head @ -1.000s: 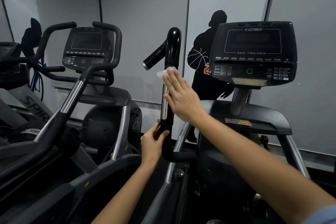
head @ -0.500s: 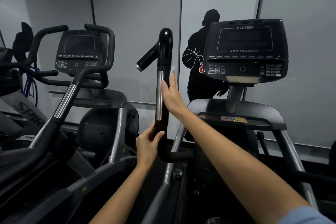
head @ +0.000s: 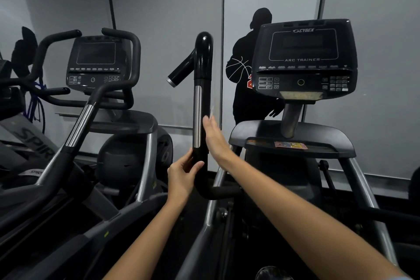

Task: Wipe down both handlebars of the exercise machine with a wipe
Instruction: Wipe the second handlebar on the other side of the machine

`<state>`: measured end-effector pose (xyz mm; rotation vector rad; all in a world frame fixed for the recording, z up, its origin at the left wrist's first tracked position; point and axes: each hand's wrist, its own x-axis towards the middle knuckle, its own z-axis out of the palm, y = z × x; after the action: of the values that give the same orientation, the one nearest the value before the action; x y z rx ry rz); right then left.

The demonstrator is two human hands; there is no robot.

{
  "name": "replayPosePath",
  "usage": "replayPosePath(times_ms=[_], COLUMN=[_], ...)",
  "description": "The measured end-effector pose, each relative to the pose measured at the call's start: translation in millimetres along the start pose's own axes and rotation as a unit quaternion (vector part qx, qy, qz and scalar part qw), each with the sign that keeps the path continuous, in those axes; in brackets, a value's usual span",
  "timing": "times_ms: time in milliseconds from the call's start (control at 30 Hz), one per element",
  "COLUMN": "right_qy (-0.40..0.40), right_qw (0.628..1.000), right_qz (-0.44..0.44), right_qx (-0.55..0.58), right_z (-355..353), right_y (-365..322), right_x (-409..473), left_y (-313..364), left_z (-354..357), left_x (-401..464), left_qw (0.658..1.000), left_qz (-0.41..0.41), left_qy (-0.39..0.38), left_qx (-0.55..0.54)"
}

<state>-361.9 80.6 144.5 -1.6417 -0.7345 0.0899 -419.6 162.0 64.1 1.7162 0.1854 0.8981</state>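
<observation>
The machine's left handlebar is an upright black bar with a silver strip and a short side stub near its top. My left hand grips the bar low down, below the silver strip. My right hand presses flat, fingers straight, against the bar's right side at mid height. A white wipe sits between that palm and the bar; only a small edge shows above the fingertips. The machine's other handlebar is not in view.
The Cybex Arc Trainer console stands to the right on its post. A second machine with curved black handlebars stands close on the left. Grey wall panels with a dark basketball-player silhouette are behind.
My right hand with the wipe has slid down the bar from just under the top bend to mid height. My left hand has kept its grip low on the bar.
</observation>
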Motion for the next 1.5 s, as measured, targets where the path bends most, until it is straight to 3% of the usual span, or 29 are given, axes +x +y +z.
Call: replayPosePath(times_ms=[233, 467, 767, 1000, 1200, 1400, 1467, 1500], right_qy=[-0.052, -0.031, -0.029, -0.018, -0.033, 0.039, 0.019, 0.003], right_qw=[0.997, 1.000, 0.990, 0.954, 0.900, 0.810, 0.813, 0.833], right_qz=[0.058, 0.005, -0.048, -0.103, -0.158, -0.211, -0.216, -0.211], right_qx=[0.026, 0.001, -0.127, -0.281, -0.404, -0.545, -0.540, -0.511], right_z=[0, 23, 35, 39, 38, 35, 33, 32], right_y=[18, 44, 61, 85, 124, 112, 121, 126], right_x=[-18, -46, -62, -71, -92, -68, -73, -79], left_y=[9, 34, 58, 58, 56, 54, 54, 55], left_z=[-7, -14, -3, -4, -4, -4, -3, -3], left_x=[0, 25, 45, 46, 46, 47, 47, 47], left_qw=[0.999, 1.000, 0.999, 0.999, 0.999, 0.999, 0.999, 0.999], left_qz=[-0.009, 0.012, 0.051, 0.047, 0.049, 0.049, 0.049, 0.049], left_qy=[-0.005, 0.008, -0.010, -0.005, -0.008, 0.000, 0.001, 0.000], left_qx=[-0.049, -0.017, 0.013, 0.021, 0.014, 0.010, 0.010, 0.010])
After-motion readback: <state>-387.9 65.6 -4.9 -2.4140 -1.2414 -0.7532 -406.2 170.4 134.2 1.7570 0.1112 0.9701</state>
